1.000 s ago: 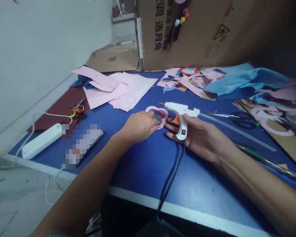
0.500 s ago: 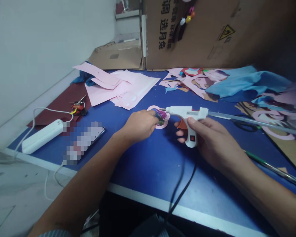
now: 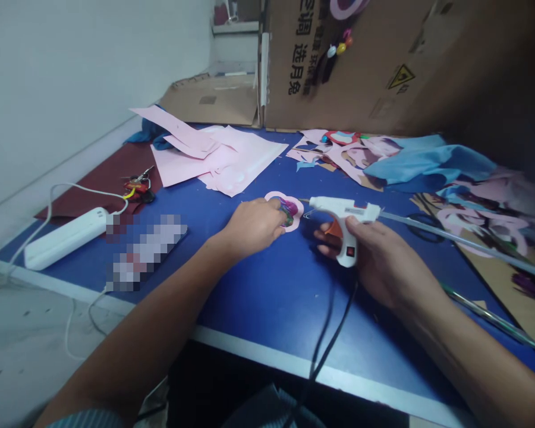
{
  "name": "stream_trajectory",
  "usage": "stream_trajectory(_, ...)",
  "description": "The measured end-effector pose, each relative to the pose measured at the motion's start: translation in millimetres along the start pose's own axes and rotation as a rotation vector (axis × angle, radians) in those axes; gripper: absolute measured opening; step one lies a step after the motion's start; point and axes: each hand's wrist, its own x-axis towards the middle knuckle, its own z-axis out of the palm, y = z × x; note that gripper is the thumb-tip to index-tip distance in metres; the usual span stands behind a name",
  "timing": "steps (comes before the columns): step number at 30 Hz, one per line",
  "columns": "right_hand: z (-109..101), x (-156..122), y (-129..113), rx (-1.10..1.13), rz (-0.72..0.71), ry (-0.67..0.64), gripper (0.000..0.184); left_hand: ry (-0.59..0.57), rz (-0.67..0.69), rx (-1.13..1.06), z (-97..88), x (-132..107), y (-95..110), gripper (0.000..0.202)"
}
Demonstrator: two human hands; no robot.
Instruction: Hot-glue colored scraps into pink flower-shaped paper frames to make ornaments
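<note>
My right hand (image 3: 378,249) is wrapped round the handle of a white hot glue gun (image 3: 348,209), with a clear glue stick (image 3: 446,233) running out of its back. Its nozzle points left, just apart from a pink paper cutout (image 3: 298,207) with a scalloped outline. Thin strands, apparently glue, show between the nozzle tip and the cutout's edge. My left hand (image 3: 255,224) is closed at the left side of the cutout, fingers pinched on it. Shiny purple and green material (image 3: 289,209) fills the cutout's middle, partly hidden by my fingers.
Pink paper sheets (image 3: 249,156) lie behind my hands. Keys (image 3: 139,189), a white power strip (image 3: 66,238) and a blurred-out phone (image 3: 149,252) are on the left. Blue cloth (image 3: 428,163), paper scraps and a green rod (image 3: 490,315) lie right. The gun's black cord (image 3: 334,351) crosses the front edge.
The glue gun has moved slightly right, so its nozzle is now apart from the cutout, with thin strands at the gap. My left hand stays on the cutout.
</note>
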Motion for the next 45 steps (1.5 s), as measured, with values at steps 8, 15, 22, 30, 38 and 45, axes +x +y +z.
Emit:
stream_trajectory(8,8.3,24.6,-9.2,0.12,0.109,-0.119,0.018,0.028,0.014,-0.066,-2.2,-3.8,-2.2,0.033)
stream_trajectory(15,4.4,29.6,-1.9,0.153,0.128,-0.103,0.015,0.066,0.203,-0.15,3.7,-3.9,-5.7,0.041)
stream_trajectory(22,3.8,28.0,-2.1,0.175,0.112,-0.106,0.016,0.035,0.238,-0.21,9.6,-3.1,-12.1,0.042)
stream_trajectory(30,4.2,31.0,-6.4,0.198,0.171,-0.159,0.017,0.079,0.254,-0.358,1.5,-6.4,-24.7,0.055)
stream_trajectory(38,9.9,31.1,-6.0,0.177,0.171,-0.217,0.019,0.078,0.193,-0.402,7.5,-0.7,-15.7,0.029)
stream_trajectory(45,12.0,29.3,-8.1,0.223,0.173,-0.211,0.022,0.162,-0.014,-0.255,-9.3,-4.8,-26.4,0.03)
